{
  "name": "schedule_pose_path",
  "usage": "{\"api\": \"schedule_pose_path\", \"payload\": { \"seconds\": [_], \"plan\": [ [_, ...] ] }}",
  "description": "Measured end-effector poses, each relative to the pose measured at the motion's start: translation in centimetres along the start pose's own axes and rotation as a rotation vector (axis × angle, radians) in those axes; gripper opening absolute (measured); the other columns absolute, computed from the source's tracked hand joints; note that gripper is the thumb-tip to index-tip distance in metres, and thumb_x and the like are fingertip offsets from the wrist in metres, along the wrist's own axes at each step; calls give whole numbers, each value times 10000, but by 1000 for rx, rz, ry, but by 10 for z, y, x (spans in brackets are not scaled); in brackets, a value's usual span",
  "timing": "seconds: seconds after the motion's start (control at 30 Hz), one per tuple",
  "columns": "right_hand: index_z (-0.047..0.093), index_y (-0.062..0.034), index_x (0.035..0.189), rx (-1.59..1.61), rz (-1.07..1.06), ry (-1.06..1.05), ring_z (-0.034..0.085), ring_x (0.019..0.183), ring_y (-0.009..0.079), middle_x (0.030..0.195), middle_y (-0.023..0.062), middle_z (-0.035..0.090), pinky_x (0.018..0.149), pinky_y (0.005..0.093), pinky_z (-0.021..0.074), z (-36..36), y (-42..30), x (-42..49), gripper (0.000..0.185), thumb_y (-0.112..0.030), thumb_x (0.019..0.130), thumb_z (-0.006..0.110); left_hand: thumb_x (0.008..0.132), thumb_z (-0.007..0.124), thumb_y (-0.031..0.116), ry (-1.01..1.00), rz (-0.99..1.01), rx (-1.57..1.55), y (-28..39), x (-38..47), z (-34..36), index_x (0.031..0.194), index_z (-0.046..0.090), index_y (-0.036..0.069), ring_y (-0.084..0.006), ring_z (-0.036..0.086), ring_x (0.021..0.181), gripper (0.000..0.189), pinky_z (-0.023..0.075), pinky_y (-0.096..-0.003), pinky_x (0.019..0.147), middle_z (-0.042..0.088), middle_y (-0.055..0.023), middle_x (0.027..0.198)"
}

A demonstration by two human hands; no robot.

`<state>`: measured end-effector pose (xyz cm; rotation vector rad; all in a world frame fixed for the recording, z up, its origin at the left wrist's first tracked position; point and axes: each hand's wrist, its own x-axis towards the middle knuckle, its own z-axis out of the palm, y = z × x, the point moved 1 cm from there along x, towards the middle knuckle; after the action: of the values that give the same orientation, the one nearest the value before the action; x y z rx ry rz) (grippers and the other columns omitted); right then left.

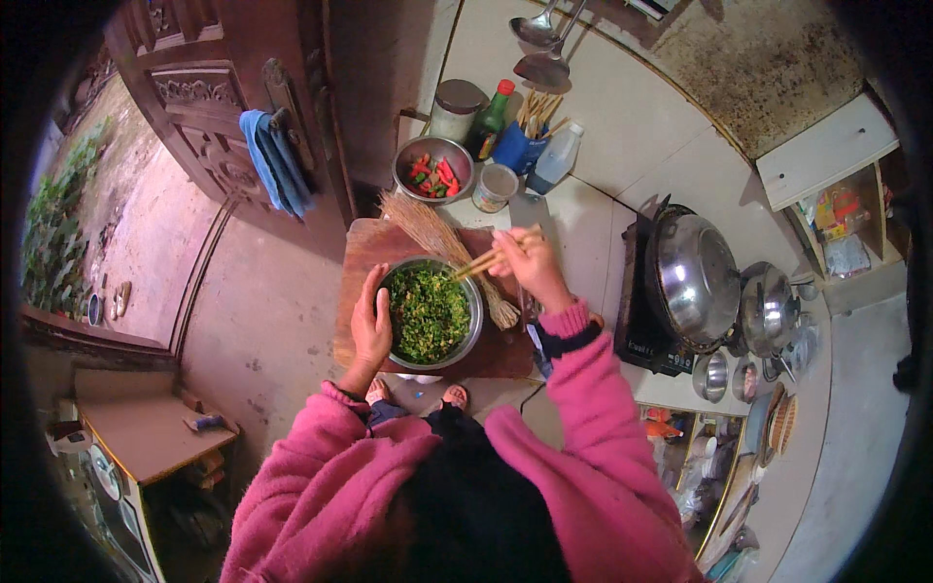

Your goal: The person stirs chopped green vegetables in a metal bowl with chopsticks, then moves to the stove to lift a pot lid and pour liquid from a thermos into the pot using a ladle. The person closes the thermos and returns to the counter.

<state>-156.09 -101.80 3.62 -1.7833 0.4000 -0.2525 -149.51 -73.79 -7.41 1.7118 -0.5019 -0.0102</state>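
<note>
A steel bowl [477, 328] full of chopped green leaves mixed with pale yellowish bits [428, 317] stands on a brown wooden board [357, 291]. Against the bowl's left side rests my left hand [372, 318], its palm on the wall and its thumb at the rim. My right hand [531, 264] grips a pair of wooden chopsticks [477, 264] beyond the bowl's upper right. Their tips reach the greens near the rim. Behind the bowl, a straw whisk broom [430, 227] lies slantwise across the board, partly hidden by the bowl and the chopsticks.
Beyond the board stand a bowl of cut red and green peppers [435, 178], a lidded jar [457, 109], a green bottle [492, 120], a blue chopstick holder [519, 148] and a clear bottle [555, 159]. Right is a cooker [638, 335] with a lidded wok [692, 273]. An open door [211, 95] stands left.
</note>
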Motion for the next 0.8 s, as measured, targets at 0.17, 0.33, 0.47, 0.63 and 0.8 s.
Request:
{"api": "schedule_pose_path", "payload": {
  "seconds": [0.17, 0.33, 0.47, 0.63, 0.8],
  "plan": [
    [697, 62, 997, -152, -9, 119, 727, 656, 143, 845, 90, 732, 563, 244, 570, 22, -7, -71, 259, -185, 1046, 636, 1088, 454, 150, 6, 8, 7, 0, 0, 0, 1489, 494, 60, -303, 570, 1354, 413, 412, -384, 1135, 614, -138, 1447],
    [703, 55, 980, -90, -214, 116, 733, 703, 137, 800, 48, 689, 611, 249, 562, 38, -33, -100, 188, -111, 1037, 635, 1099, 435, 170, -2, 5, -29, -1, 0, 0, 1491, 493, 55, -301, 561, 1364, 412, 403, -382, 1142, 611, -141, 1448],
    [705, 60, 1013, -472, -300, 249, 740, 684, 165, 811, 72, 725, 584, 245, 566, 31, -33, -111, 232, -154, 1050, 625, 1104, 425, 181, -9, -6, -42, -2, 0, 0, 1492, 491, 50, -290, 549, 1377, 415, 388, -378, 1154, 602, -142, 1459],
    [719, 74, 1019, 76, 101, 264, 754, 656, 187, 834, 145, 763, 547, 255, 581, 56, -3, -123, 333, -247, 1051, 635, 1098, 421, 177, -2, -36, -105, -4, -2, 1, 1498, 485, 46, -280, 530, 1398, 426, 366, -370, 1175, 589, -137, 1477],
    [715, 82, 1013, 39, 2, 294, 752, 657, 182, 791, 140, 759, 570, 250, 589, 54, -12, -118, 349, -240, 1072, 592, 1087, 429, 188, -12, -6, -125, -6, -1, -2, 1513, 472, 53, -282, 523, 1405, 449, 356, -376, 1185, 582, -131, 1488]
  ]
}}
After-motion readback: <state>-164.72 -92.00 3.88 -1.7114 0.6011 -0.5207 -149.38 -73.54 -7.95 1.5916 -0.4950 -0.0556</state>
